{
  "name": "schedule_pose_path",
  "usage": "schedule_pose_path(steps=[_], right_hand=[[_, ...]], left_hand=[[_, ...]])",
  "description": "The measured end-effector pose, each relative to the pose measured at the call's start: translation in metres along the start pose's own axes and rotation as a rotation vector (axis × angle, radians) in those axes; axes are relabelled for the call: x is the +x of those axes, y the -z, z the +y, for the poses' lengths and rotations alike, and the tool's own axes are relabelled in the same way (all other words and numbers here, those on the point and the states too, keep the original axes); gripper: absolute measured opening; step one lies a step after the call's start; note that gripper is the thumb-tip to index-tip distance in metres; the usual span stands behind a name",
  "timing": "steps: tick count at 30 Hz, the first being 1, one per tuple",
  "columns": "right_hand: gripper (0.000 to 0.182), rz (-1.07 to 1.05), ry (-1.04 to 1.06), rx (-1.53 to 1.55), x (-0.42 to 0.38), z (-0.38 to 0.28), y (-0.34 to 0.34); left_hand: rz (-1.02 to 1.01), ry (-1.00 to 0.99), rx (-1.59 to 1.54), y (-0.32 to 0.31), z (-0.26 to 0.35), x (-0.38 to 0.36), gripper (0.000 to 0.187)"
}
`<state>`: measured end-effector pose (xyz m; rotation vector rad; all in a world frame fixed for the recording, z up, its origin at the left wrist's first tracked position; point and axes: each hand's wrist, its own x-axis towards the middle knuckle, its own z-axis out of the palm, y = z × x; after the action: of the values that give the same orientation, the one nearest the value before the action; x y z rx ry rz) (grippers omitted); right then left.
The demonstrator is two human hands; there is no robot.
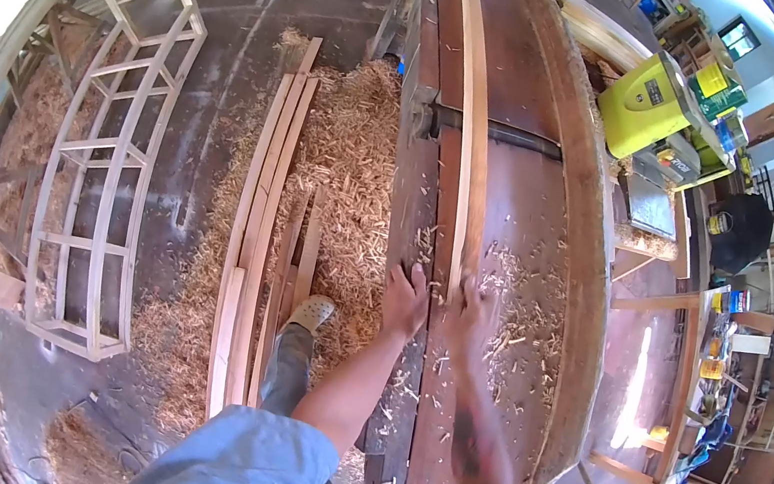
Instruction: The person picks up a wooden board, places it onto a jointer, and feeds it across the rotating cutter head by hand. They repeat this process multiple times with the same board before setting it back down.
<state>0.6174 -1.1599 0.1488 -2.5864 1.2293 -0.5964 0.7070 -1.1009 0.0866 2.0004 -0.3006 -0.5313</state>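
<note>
A long, pale wooden strip (476, 104) lies lengthwise along the brown bed of a woodworking machine (525, 213) and crosses a dark slot with a roller-like bar (525, 140). My right hand (470, 318) is closed around the strip's near end; some of its fingers are hidden. To the left, at the edge of the bed, is my left hand (405, 304), its fingers a little apart and nothing seen in it. Wood shavings (523, 309) are scattered over the bed around both hands.
Several long strips (259, 222) lie on the floor to the left beside heaped shavings (355, 156). A slatted wooden frame (113, 148) stands further left. On the right are a thick rough-edged board (584, 273), a lime-green machine (647, 101) and a cluttered bench (712, 365).
</note>
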Motion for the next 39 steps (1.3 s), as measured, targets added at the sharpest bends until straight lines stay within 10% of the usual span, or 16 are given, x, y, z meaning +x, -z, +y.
schedule_pose_path(steps=[10,26,39], right_hand=[[0.029,0.028,-0.028,0.080,-0.137,0.005,0.050],[0.025,0.032,0.025,-0.059,0.202,-0.020,-0.077],[0.020,0.032,0.045,-0.067,0.310,-0.019,-0.113]], left_hand=[[0.034,-0.011,0.184,-0.004,0.001,-0.003,0.041],[-0.058,0.064,0.188,-0.001,0.000,-0.006,0.056],[-0.101,0.074,0.143,0.002,0.002,-0.015,0.057]])
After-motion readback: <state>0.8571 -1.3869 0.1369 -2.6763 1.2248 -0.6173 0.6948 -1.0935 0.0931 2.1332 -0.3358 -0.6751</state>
